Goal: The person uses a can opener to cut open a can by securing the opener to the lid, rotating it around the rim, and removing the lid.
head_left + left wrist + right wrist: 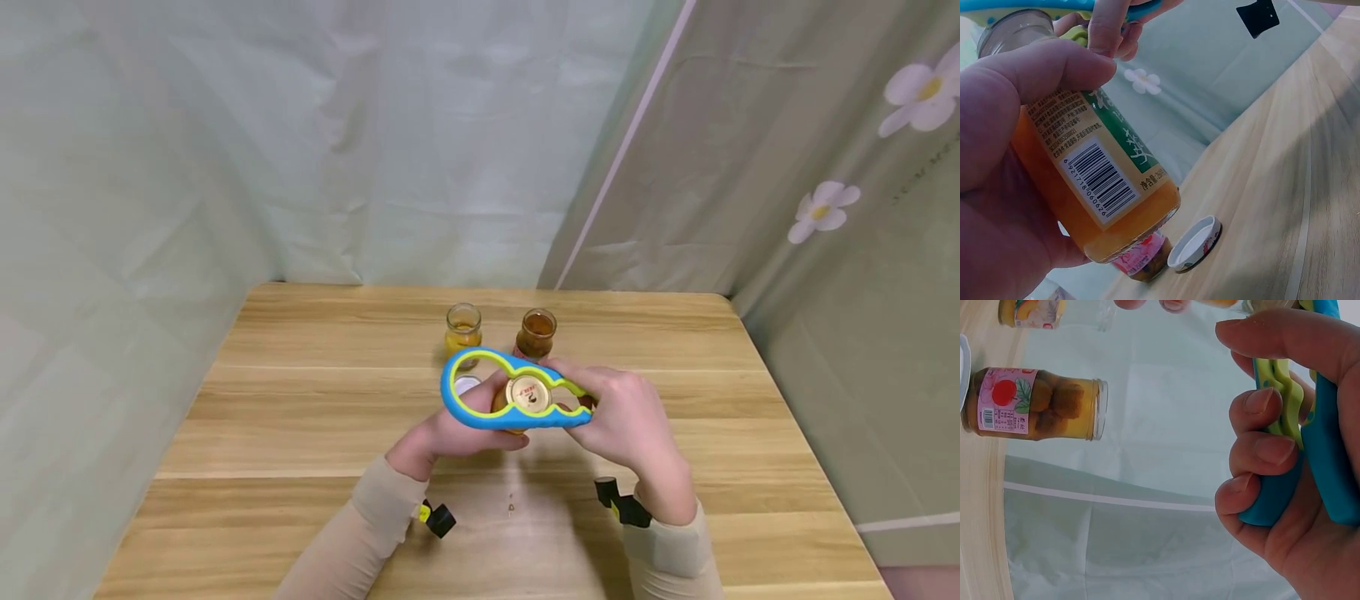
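My left hand point(465, 433) grips a glass jar of orange contents point(1104, 181), its thumb across the upper label. The jar is held above the table, its gold lid point(529, 393) facing up in the head view. My right hand point(622, 417) has its fingers curled round the handles of a blue and yellow-green jar opener point(448, 393). The opener's two arms lie on either side of the lid, at one of the inner curves. In the right wrist view the handles point(1272, 497) sit in the palm; the lid is out of sight there.
Behind the hands stand two lidless jars, one with yellow contents point(463, 337) and one with brown fruit and a pink label point(1047, 403). A white lid point(1196, 244) lies upturned on the wooden table point(300, 400). Curtains point(450, 150) hang around the table.
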Demonstrator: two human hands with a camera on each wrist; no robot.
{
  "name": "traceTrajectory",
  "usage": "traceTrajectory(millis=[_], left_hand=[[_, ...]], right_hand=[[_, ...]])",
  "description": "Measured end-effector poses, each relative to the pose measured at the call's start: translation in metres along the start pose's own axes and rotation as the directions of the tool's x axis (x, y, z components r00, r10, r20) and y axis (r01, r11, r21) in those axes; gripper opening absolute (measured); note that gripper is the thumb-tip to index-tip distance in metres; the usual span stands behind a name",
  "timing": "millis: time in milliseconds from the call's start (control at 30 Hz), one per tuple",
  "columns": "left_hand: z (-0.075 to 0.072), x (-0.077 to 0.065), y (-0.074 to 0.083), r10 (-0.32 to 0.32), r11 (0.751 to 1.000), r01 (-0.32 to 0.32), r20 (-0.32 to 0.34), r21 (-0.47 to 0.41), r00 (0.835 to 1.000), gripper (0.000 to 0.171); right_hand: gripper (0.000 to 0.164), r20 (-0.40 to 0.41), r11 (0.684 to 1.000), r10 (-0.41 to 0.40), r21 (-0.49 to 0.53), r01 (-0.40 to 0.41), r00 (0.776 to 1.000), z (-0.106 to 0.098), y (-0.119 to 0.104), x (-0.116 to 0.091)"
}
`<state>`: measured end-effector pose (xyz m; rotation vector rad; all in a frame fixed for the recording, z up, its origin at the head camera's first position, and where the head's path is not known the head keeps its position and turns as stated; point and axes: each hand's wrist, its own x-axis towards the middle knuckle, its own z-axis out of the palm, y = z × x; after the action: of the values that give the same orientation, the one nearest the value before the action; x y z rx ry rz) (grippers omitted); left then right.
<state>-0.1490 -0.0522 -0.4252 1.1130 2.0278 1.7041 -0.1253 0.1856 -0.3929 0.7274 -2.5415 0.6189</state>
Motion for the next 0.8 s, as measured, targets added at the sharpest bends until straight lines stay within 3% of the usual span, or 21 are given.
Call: traceTrajectory(millis=[233,800], left_hand=[[0.0,-0.0006,0.0008,-0.047,0.999,0.047,0.027,-0.003,0.999,0.075],[0.0005,-0.0061,-0.0023,-0.065,0.998,0.064,0.085,0.021,0.994,0.072]], right_hand=[[0.061,0.011,1.0,-0.012,0.002,0.012,1.0,-0.0006,0.0006,-0.001],[0.06,0.045,0.999,-0.035,0.031,0.034,0.998,-0.0004,0.0009,-0.0042]])
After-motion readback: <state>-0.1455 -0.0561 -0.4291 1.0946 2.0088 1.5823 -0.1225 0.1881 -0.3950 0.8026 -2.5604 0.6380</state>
